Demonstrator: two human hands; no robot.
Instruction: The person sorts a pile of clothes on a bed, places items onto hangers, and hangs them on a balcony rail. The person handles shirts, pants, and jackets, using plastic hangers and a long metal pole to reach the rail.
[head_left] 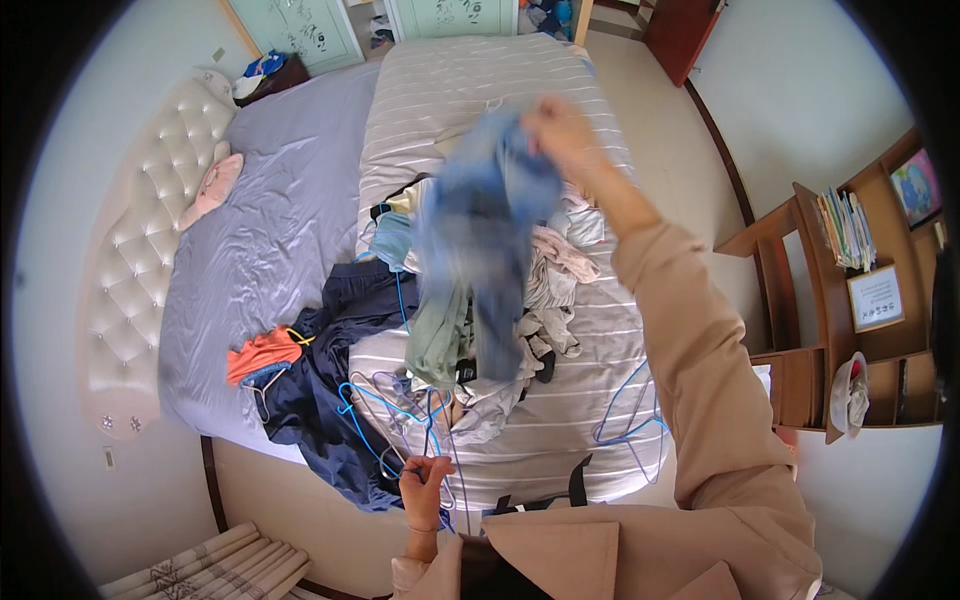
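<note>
My right hand (pixel 558 130) is raised over the bed and grips a pale blue denim garment (pixel 482 230), which hangs down blurred above a heap of clothes (pixel 545 265). Near the bed's front edge, my left hand (pixel 425 485) is closed on blue wire hangers (pixel 385 420). A dark navy garment (pixel 335 395) lies beside that hand and drapes over the bed's edge.
The bed has a grey sheet (pixel 270 220) and a striped duvet (pixel 470 85). An orange garment (pixel 262 352) and a pink one (pixel 212 188) lie on the sheet. A tufted headboard (pixel 150 250) is left; another blue hanger (pixel 630 425) and wooden shelves (pixel 840 300) right.
</note>
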